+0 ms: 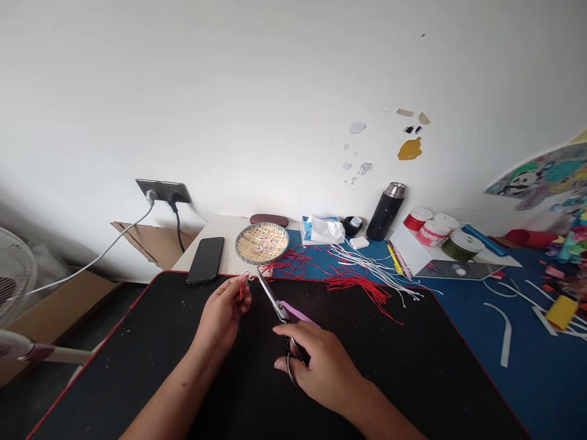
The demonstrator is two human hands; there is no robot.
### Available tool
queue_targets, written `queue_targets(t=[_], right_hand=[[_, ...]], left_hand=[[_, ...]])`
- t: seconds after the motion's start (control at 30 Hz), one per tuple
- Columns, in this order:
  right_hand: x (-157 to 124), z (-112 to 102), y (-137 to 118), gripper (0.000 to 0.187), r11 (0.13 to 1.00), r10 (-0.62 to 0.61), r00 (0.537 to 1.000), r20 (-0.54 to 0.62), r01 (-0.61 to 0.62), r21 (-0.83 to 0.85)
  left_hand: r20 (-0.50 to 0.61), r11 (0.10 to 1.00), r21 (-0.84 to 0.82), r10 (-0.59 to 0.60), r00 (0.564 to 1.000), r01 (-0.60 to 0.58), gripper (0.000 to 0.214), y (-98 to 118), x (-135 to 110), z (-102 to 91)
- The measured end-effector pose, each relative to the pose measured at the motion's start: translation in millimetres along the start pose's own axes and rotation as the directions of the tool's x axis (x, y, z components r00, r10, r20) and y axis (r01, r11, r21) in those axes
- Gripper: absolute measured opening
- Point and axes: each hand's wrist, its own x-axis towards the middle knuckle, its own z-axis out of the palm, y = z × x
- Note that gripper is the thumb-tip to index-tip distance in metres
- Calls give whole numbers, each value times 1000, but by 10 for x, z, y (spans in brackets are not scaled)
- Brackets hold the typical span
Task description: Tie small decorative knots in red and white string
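My left hand [229, 305] pinches a short red and white cord [243, 282] between thumb and fingers, above the black mat. A pair of scissors [279, 308] is gripped in my right hand [321, 360], its blades pointing up and left toward the cord. The tips are close to the cord, and I cannot tell whether they touch it. Something pink [298, 313] also lies along the right hand's fingers. Just beyond the hands is a round woven basket [262, 260] with small bits inside. Red cords [362, 287] and white cords [380, 269] lie loose to its right.
A phone [205, 261] lies left of the basket. Behind stand a tissue box [308, 232] and a black thermos [386, 211]. Spools of cord [433, 232] rest on a white box at right. Paper strips [505, 336] are scattered on the blue surface. A fan [16, 275] stands at far left.
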Motion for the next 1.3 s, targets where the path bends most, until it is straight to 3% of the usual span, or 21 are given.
queue_targets(t=[0.47,1.07,1.3], right_hand=[[-23,-13,-23,47,995,-18,999,51,23,-97],[-23,-2,-16,46,992,-10,999,53,16,-121],[-12,-3,-21,46,992,-5,999,46,11,-126]], left_hand=[[-27,994,91,55,998,-53,40,-13,42,-27],[35,953,265,143,989,-147,39,-90,35,-23],[29,958,259,121,992,-124,42,-112,56,-41]])
